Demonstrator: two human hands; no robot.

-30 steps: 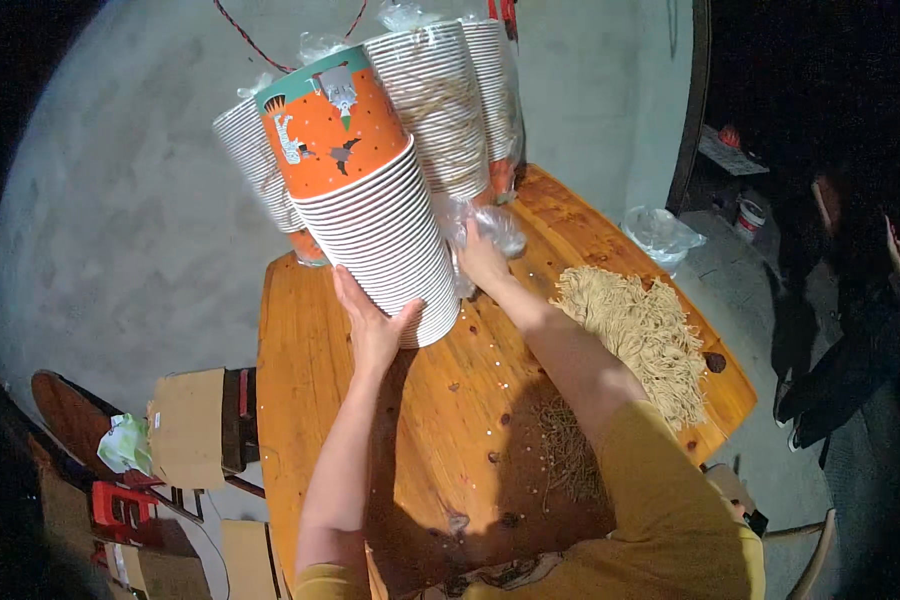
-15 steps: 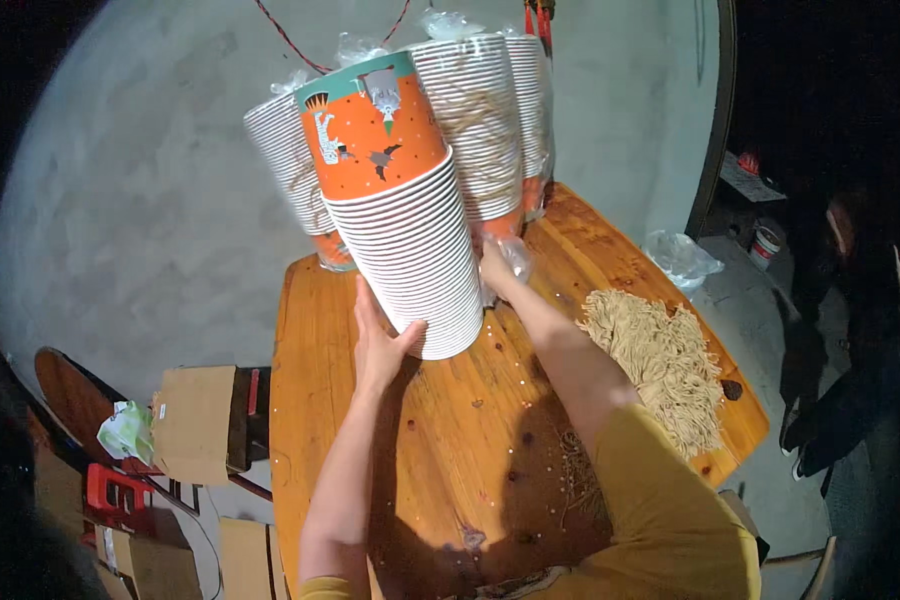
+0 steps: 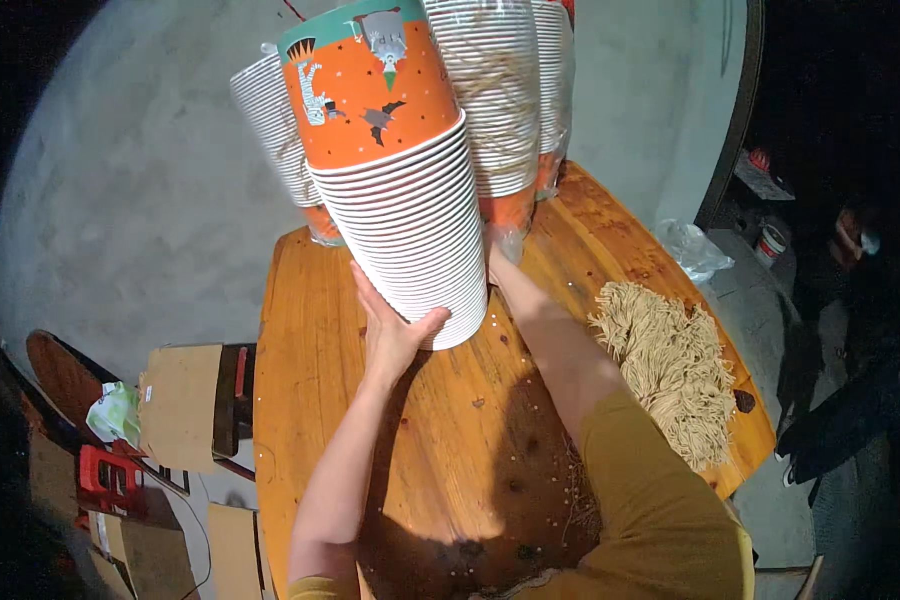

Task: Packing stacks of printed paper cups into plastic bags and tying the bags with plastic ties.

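Observation:
A tall stack of nested paper buckets [image 3: 405,230] leans on the wooden table [image 3: 440,420], its top bucket orange and teal with Halloween-like figures, the rest showing white rims. My left hand [image 3: 395,330] grips the stack's lower left side, thumb across the front and fingers along the edge. At the stack's lower right, my right hand [image 3: 498,268] reaches behind it, its fingers mostly hidden. Crumpled clear plastic [image 3: 510,243] lies just beyond that hand. Behind stand more bucket stacks wrapped in clear bags, among them a tall wrapped stack [image 3: 495,110] and a left wrapped stack [image 3: 275,120].
A heap of tan paper cords [image 3: 665,375] lies along the table's right side, with a dark round knob-like thing [image 3: 744,401] beside it. To the left are a cardboard box [image 3: 178,405] and a red plastic stool [image 3: 110,480]. A grey wall [image 3: 160,180] rises behind.
My right hand, earlier on crumpled clear plastic, has moved in farther behind the stack's lower side. My left hand keeps its hold on the stack. The whole view has shifted slightly.

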